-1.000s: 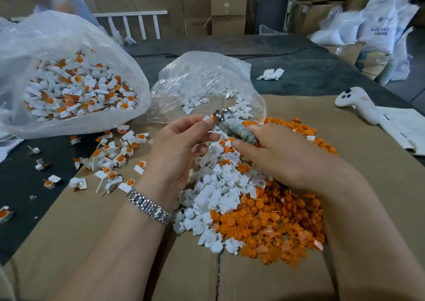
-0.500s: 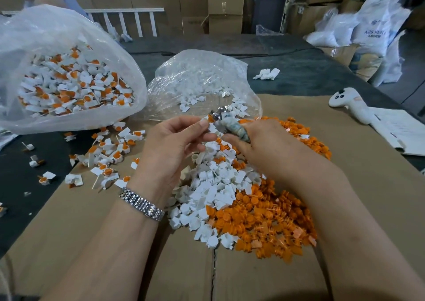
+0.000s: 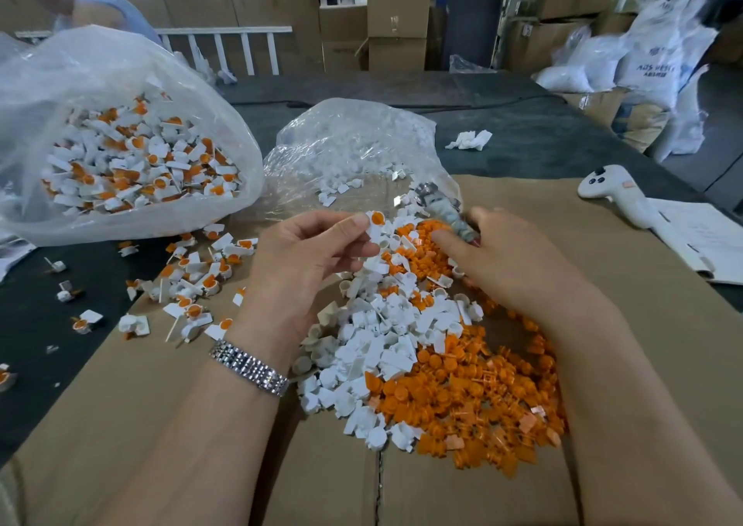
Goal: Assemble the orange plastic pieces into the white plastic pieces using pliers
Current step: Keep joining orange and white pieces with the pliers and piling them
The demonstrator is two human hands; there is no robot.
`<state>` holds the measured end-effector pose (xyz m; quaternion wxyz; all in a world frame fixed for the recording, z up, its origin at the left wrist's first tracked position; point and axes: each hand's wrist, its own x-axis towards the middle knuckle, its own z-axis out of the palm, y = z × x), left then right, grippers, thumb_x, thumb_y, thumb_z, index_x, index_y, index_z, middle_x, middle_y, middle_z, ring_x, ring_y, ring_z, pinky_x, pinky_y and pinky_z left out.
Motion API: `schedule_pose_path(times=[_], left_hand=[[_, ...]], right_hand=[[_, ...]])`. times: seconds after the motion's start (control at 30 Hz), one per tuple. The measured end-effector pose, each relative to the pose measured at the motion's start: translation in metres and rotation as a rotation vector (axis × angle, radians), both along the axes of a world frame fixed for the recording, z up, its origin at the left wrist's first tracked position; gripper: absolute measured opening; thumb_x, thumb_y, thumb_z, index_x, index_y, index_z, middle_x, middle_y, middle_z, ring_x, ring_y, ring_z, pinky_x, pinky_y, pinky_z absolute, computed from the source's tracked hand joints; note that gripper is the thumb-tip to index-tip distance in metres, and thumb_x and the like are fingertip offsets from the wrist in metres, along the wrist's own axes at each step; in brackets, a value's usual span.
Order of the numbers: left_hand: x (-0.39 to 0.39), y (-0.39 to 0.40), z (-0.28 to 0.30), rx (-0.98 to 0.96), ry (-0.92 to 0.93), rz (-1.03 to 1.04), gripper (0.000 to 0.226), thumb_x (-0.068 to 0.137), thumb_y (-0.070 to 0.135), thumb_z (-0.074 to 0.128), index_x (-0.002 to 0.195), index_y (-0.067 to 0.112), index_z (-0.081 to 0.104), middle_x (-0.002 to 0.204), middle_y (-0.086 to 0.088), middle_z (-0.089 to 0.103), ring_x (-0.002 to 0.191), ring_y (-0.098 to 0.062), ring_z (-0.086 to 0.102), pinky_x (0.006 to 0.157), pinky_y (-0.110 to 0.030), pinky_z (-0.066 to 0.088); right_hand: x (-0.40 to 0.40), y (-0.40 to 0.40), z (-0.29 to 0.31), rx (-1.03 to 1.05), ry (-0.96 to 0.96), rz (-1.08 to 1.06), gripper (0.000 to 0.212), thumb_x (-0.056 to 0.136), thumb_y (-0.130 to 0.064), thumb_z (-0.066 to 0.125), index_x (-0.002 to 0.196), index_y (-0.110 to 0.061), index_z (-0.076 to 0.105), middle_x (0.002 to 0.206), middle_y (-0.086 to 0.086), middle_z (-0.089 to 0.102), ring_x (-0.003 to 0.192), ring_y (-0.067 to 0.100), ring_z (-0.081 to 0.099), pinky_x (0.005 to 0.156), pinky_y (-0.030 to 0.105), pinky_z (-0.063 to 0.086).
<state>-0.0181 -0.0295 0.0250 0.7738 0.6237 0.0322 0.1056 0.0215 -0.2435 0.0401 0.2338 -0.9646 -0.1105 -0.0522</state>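
1. Holding one assembled piece [image 3: 376, 226], white with an orange insert seated in it, the left hand [image 3: 305, 260] pinches it between thumb and fingertips at centre frame, above the loose stock.
2. The right hand [image 3: 510, 256] is curled round the pliers [image 3: 444, 212], whose metal head points toward the upper centre; its forefinger reaches onto the orange plastic pieces [image 3: 474, 397].
3. Done: the clear bag [image 3: 132, 163] at upper left holds many finished units, and more lie scattered at centre left on the cardboard [image 3: 161, 405].
4. Left: a large mound of white plastic pieces [image 3: 378, 344] and orange ones remains at centre and lower right; by my estimate, much work is outstanding.
5. Not determinable: whether the pliers' jaws are closed, since the handles are hidden in the palm; the contents of the second bag [image 3: 354, 151] are blurred by its film.
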Motion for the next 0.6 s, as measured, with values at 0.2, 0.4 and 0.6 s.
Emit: schedule_pose_path(times=[0.2,0.4,0.6], left_hand=[[-0.001,0.0,0.0,0.068,0.045,0.011,0.018,0.076,0.028,0.083,0.085,0.013,0.082,0.087,-0.012,0.078,0.08,-0.025,0.078,0.061,-0.019,0.058],[0.001,-0.004,-0.003,0.274,0.047,0.059,0.007,0.092,0.018,0.076,0.092,0.011,0.078,0.083,-0.004,0.079,0.081,-0.021,0.078,0.066,-0.024,0.061],[0.001,-0.007,-0.004,0.386,-0.039,0.062,0.014,0.098,0.014,0.07,0.096,0.0,0.071,0.087,-0.01,0.077,0.083,-0.021,0.076,0.073,-0.028,0.063]], right_hand=[[0.006,0.001,-0.019,-0.328,0.013,-0.23,0.058,0.091,-0.057,0.06,0.127,-0.012,0.053,0.13,0.018,0.052,0.122,0.038,0.048,0.096,0.05,0.042],[0.002,0.013,-0.01,-0.128,-0.112,-0.09,0.047,0.091,-0.058,0.061,0.121,-0.022,0.06,0.119,0.002,0.058,0.112,0.022,0.056,0.097,0.044,0.046],[-0.017,0.042,-0.003,0.383,-0.135,0.189,0.017,0.086,-0.037,0.077,0.096,-0.024,0.072,0.083,-0.012,0.069,0.078,0.002,0.065,0.076,0.026,0.056]])
